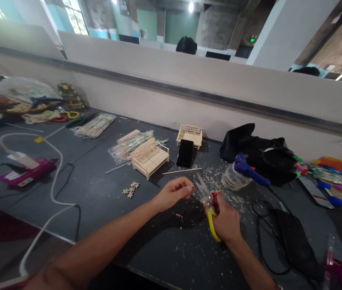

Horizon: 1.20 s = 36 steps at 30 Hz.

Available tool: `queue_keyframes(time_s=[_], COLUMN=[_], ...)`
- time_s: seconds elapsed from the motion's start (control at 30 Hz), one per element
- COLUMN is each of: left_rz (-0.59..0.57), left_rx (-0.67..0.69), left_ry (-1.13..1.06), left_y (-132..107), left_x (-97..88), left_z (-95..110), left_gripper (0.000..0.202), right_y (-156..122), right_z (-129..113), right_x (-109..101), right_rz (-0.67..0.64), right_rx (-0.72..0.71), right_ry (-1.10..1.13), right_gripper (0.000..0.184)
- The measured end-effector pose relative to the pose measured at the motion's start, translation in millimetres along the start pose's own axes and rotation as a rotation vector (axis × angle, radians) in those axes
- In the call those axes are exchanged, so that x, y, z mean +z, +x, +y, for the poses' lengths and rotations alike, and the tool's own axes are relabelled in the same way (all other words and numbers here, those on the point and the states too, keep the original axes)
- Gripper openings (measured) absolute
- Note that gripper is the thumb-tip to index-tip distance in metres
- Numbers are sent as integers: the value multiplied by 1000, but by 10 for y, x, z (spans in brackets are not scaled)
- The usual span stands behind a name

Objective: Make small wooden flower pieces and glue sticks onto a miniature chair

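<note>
- Here's the right hand [227,221], fingers curled through the handles of the red-and-yellow scissors [210,200], a firm hold, and the blades stand parted!
- Over to the left hand [174,194]: thumb and forefinger almost meet at the tips, the other fingers folded in. Is there a tiny piece in that pinch? Too small to tell.
- The scissor blades point up and away from the right fingers, their tips just beside the left fingertips; whether they touch, I can't say.
- Straight beyond the left fingers, a thin stick [181,171] lies flat on the dark table [98,225].
- Past that stick, a black phone [185,154] leans against a small wooden seat [190,133] with a latticed back.
- Beyond the left fingers and off to their left, a miniature slatted bench [150,159] stands upright, with plastic-wrapped sticks [131,146] behind it.
- Left of the left fingers, nearer than the bench, sit little flower-shaped pieces [130,189], bunched together.
- And pale scraps [195,233] everywhere, scattered around and beneath both sets of fingers!
- Beyond the right fingers, to their right, a blue glue gun [249,171] rests across a clear container [234,181].
</note>
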State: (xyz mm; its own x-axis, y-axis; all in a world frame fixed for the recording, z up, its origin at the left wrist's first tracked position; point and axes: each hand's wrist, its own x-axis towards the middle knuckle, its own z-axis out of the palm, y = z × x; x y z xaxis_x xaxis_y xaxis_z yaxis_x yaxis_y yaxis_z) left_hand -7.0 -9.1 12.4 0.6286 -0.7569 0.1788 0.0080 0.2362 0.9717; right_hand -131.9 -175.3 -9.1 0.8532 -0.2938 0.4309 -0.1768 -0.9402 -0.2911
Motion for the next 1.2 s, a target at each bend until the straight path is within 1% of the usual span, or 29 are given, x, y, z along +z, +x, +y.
queue_keyframes(time_s=[0.1, 0.2, 0.33, 0.5, 0.57, 0.73, 0.87, 1.03, 1.2], left_rz=[-2, -42, -95, -130, -143, -152, -140, -129, -118], left_rx=[-19, -40, 11, 71, 85, 82, 72, 46, 13], left_ry=[25, 69, 96, 146, 161, 180, 180, 160, 109], left_y=[-2, -7, -12, -5, -2, -1, -6, -1, 15], left_x=[-20, -47, -78, -127, -148, -172, -168, -150, -126], left_z=[4, 14, 18, 26, 29, 26, 31, 30, 62], left_gripper=[45, 42, 43, 44, 42, 38, 39, 39, 44], right_y=[6, 8, 1, 0, 1, -11, -23, -45, -65], right_z=[-20, -38, -46, -54, -55, -42, -22, 5, 60], right_x=[-21, -34, -37, -54, -61, -55, -36, -9, 48], right_rz=[-4, -25, -65, -73, -61, 22, 40, 24, -83], right_rx=[-70, -93, -81, -112, -135, -202, -225, -206, -82], right_ry=[-34, -37, -49, -36, -23, -44, -63, -56, -3], right_gripper=[3, 6, 8, 8, 8, 6, 6, 6, 11])
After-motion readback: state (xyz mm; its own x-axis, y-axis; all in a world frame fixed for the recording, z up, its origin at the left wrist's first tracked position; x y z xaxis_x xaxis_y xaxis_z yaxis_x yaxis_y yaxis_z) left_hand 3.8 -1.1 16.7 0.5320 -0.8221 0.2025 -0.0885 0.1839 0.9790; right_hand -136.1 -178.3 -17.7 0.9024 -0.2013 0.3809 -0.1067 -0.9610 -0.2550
